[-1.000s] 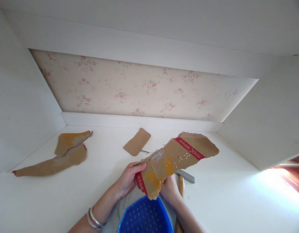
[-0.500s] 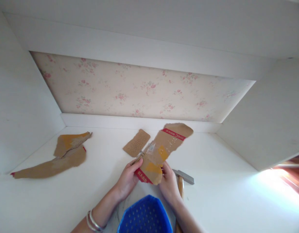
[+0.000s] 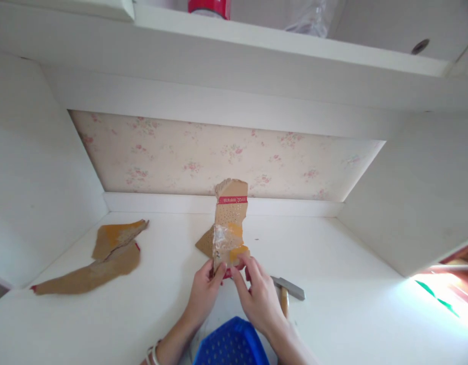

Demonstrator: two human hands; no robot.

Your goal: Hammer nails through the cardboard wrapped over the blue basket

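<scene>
Both my hands grip the lower end of a torn brown cardboard strip [image 3: 229, 223] with small holes, red bands, yellow patches and clear tape. It points away from me over the white desk [image 3: 332, 284]. My left hand [image 3: 205, 291] pinches its left edge, and my right hand [image 3: 256, 294] pinches its right edge with the fingers curled. A small perforated cardboard piece [image 3: 205, 242] lies just behind the strip, mostly hidden by it.
Torn cardboard scraps [image 3: 100, 258] lie at the left of the desk. A hammer [image 3: 287, 290] rests right of my right hand. A blue perforated basket [image 3: 229, 350] sits at the near edge. A shelf [image 3: 256, 35] above carries a red object [image 3: 208, 7].
The cardboard strip has swung from pointing right to pointing straight away from me. My hands shifted along its near end. The camera tilted up, and the upper shelf came into view.
</scene>
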